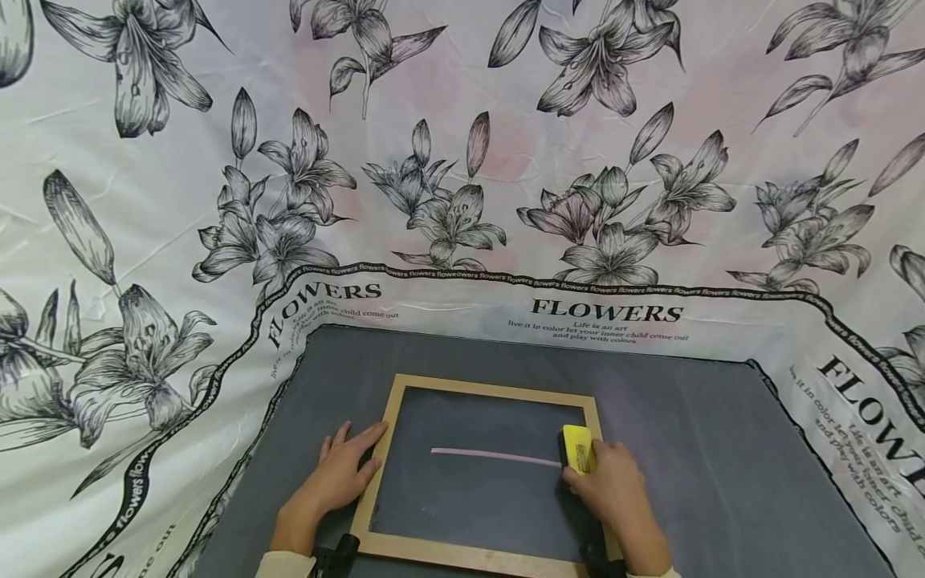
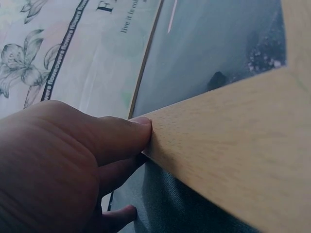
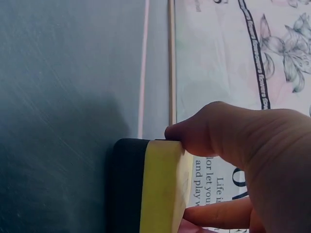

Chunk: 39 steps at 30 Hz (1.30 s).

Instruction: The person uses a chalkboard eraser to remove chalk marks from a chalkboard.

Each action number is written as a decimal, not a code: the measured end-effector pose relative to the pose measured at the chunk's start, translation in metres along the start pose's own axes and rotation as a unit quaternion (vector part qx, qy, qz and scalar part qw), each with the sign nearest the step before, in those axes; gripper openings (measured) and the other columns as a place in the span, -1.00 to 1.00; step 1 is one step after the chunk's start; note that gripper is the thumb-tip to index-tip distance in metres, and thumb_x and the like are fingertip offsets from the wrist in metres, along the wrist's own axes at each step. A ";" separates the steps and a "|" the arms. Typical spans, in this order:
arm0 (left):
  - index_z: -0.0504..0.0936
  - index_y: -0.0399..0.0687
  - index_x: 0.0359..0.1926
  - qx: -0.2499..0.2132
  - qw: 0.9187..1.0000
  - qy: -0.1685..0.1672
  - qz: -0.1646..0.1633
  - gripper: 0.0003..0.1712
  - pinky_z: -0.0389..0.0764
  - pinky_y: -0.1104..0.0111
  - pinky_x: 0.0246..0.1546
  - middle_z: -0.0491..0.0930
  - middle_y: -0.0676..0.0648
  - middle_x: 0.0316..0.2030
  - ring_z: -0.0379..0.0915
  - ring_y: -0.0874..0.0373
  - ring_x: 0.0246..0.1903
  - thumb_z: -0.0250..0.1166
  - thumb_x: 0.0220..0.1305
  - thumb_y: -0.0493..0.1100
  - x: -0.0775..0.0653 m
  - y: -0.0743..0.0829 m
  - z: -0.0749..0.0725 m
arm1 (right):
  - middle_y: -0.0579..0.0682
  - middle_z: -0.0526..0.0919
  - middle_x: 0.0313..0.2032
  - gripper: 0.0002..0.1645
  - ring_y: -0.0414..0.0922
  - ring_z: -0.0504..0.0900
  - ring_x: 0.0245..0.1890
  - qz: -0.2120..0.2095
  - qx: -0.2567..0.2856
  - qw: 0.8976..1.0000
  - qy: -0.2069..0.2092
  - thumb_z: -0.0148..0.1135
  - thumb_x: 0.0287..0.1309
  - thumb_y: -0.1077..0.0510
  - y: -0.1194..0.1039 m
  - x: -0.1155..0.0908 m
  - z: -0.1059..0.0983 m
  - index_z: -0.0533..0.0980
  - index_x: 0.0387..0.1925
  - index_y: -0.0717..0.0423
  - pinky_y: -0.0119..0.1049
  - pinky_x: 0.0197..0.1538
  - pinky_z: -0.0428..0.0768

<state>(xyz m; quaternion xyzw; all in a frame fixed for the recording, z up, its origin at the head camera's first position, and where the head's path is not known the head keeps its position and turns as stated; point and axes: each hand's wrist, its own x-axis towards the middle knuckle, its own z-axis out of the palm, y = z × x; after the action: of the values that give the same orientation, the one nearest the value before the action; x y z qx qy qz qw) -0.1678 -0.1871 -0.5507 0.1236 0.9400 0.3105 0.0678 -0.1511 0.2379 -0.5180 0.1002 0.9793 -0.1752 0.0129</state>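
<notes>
A small chalkboard (image 1: 470,506) with a light wooden frame (image 1: 433,551) lies on the dark part of the tablecloth. A pale pink chalk line (image 1: 491,456) runs across it and meets a yellow board eraser (image 1: 578,448) near the right side. My right hand (image 1: 617,494) grips this eraser between thumb and fingers, its black felt (image 3: 127,184) turned to the board in the right wrist view. With fairly straight fingers, my left hand (image 1: 336,478) touches the frame's left side; the left wrist view shows the thumb (image 2: 129,138) against the wood's edge.
A white tablecloth (image 1: 433,64) with black lily prints and "FLOWERS" lettering surrounds the dark grey area (image 1: 723,449). Black straps show at both wrists, the left strap (image 1: 338,555) overlapping the frame's lower left corner in the head view. White smudges (image 2: 267,60) mark one board corner.
</notes>
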 end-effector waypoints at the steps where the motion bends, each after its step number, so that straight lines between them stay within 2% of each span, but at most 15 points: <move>1: 0.28 0.08 0.52 -0.003 1.000 -0.001 -0.001 -0.29 -0.22 -0.48 0.34 0.31 -0.08 0.47 -0.20 -0.46 0.51 0.27 0.41 -0.18 0.000 0.000 0.000 | 0.25 0.54 -0.19 -0.04 0.05 0.47 -0.31 0.003 -0.001 1.000 -0.002 0.42 -0.06 -0.16 -0.001 0.000 0.001 0.45 0.22 0.46 -0.03 -0.30 0.49; 6: 0.28 0.08 0.52 -0.008 1.000 -0.004 -0.004 -0.30 -0.22 -0.47 0.35 0.31 -0.10 0.46 -0.21 -0.47 0.51 0.25 0.42 -0.19 0.000 0.000 -0.001 | 0.26 0.53 -0.18 -0.05 0.06 0.48 -0.33 0.009 -0.001 1.000 0.002 0.43 -0.08 -0.16 -0.004 -0.002 0.003 0.46 0.20 0.45 0.00 -0.30 0.50; 14: 0.28 0.08 0.52 -0.002 1.000 -0.002 -0.001 -0.29 -0.24 -0.49 0.34 0.30 -0.08 0.47 -0.20 -0.45 0.51 0.26 0.41 -0.20 0.002 0.000 0.001 | 0.26 0.51 -0.23 -0.09 0.05 0.49 -0.37 -0.010 -0.002 1.000 0.021 0.43 -0.10 -0.13 -0.010 -0.004 0.006 0.48 0.16 0.46 -0.02 -0.35 0.50; 26: 0.27 0.08 0.53 0.002 1.000 0.000 -0.001 -0.28 -0.23 -0.49 0.34 0.30 -0.09 0.47 -0.19 -0.45 0.51 0.26 0.41 -0.19 0.000 0.000 0.001 | 0.26 0.47 -0.23 -0.18 0.03 0.48 -0.43 -0.022 -0.018 0.999 0.034 0.40 -0.03 -0.12 -0.024 -0.007 0.011 0.52 0.07 0.48 -0.03 -0.41 0.51; 33: 0.28 0.07 0.52 0.007 1.000 0.001 0.001 -0.29 -0.22 -0.50 0.32 0.31 -0.08 0.47 -0.16 -0.45 0.50 0.26 0.41 -0.19 0.000 0.002 0.001 | 0.27 0.51 -0.18 -0.18 0.03 0.51 -0.39 -0.026 -0.032 0.999 0.035 0.40 -0.02 -0.14 -0.034 -0.008 0.017 0.52 0.08 0.46 0.00 -0.35 0.54; 39: 0.28 0.07 0.52 0.008 1.000 0.002 0.001 -0.29 -0.21 -0.50 0.33 0.32 -0.09 0.46 -0.16 -0.46 0.50 0.26 0.41 -0.20 -0.002 0.005 -0.001 | 0.17 0.49 -0.33 -0.21 -0.02 0.46 -0.48 -0.056 -0.045 0.996 0.048 0.42 -0.03 -0.17 -0.044 -0.008 0.024 0.56 0.00 0.44 -0.11 -0.44 0.51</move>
<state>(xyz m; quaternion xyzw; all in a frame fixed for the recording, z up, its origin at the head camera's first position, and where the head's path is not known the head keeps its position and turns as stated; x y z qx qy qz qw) -0.1650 -0.1847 -0.5468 0.1246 0.9426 0.3030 0.0648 -0.1526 0.1877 -0.5247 0.0531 0.9898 -0.1265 -0.0391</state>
